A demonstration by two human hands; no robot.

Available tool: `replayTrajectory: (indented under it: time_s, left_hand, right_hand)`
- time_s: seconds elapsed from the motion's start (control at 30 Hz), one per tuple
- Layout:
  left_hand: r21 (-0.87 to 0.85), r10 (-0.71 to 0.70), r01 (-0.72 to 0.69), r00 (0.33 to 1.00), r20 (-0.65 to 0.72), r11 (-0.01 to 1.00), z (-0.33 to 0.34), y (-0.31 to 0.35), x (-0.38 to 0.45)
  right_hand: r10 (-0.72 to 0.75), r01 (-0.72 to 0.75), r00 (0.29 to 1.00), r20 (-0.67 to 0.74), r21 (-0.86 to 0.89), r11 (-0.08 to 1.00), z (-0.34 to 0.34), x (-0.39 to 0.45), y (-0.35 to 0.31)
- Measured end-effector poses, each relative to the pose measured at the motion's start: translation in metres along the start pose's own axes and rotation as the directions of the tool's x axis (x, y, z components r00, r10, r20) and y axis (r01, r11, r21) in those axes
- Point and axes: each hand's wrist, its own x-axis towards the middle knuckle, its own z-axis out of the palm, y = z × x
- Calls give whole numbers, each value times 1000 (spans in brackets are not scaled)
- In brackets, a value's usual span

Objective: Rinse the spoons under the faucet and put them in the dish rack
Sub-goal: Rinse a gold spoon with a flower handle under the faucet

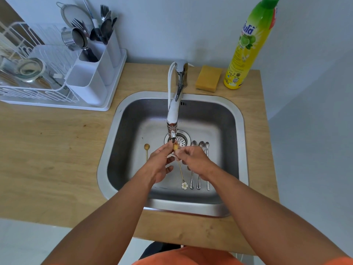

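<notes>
A thin gold spoon with a white flower end (180, 169) is held under the faucet spout (172, 129). Its bowl sits just below the nozzle. My right hand (194, 159) pinches the stem, and my left hand (159, 165) has its fingertips on the bowl. A second gold spoon (146, 150) lies on the sink floor at the left. Three silver spoons (198, 165) lie side by side at the right, partly under my right hand. The white dish rack (38, 77) with its cutlery holder (91, 73) stands on the counter at the far left.
The steel sink (242, 131) is set in a wooden counter (47, 150). A yellow sponge (208, 78) and a green-yellow detergent bottle (246, 46) stand behind the sink at the right. The cutlery holder holds forks, spoons and a strainer.
</notes>
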Motion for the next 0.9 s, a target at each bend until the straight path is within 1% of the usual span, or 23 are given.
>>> replayTrajectory:
  time_s: [0.13, 0.23, 0.33, 0.37, 0.43, 0.5, 0.6, 0.67, 0.73, 0.9]
  left_hand:
    - [39, -15, 15, 1000, -7, 999, 3, 8, 1]
    - [98, -29, 32, 999, -28, 995, 4, 17, -1]
    - [194, 26, -2, 992, -120, 981, 6, 24, -3]
    - [211, 53, -26, 991, -126, 977, 7, 25, -3]
    - [194, 77, -66, 996, -52, 979, 8, 25, -2]
    - [136, 66, -74, 996, 59, 988, 7, 25, -3]
    - [50, 31, -40, 985, 170, 998, 0, 19, 0]
    - [9, 20, -22, 978, 207, 1000, -5, 15, 2]
    - [-7, 33, -32, 982, 189, 999, -7, 12, 3]
    - [-13, 54, -55, 998, -17, 998, -2, 8, 9]
  right_hand:
    - [-80, 80, 997, 6, -97, 992, 0, -2, 0]
    - [-114, 111, 993, -8, -168, 980, -2, -2, 0]
    - [-143, 139, 990, 2, -250, 958, -3, 0, -2]
    - [-142, 137, 990, -2, -252, 958, -2, 1, -2]
    - [-107, 102, 994, -17, -171, 980, -1, 3, -4]
    - [-31, 31, 999, -18, -18, 999, 0, 4, -5]
    - [39, -49, 997, 64, 176, 983, -3, 2, -6]
    - [43, -66, 992, 115, 208, 976, -5, -1, -8]
    - [37, -58, 992, 121, 176, 983, -4, -2, -9]
    - [15, -21, 997, 70, 91, 996, 3, -2, -8]
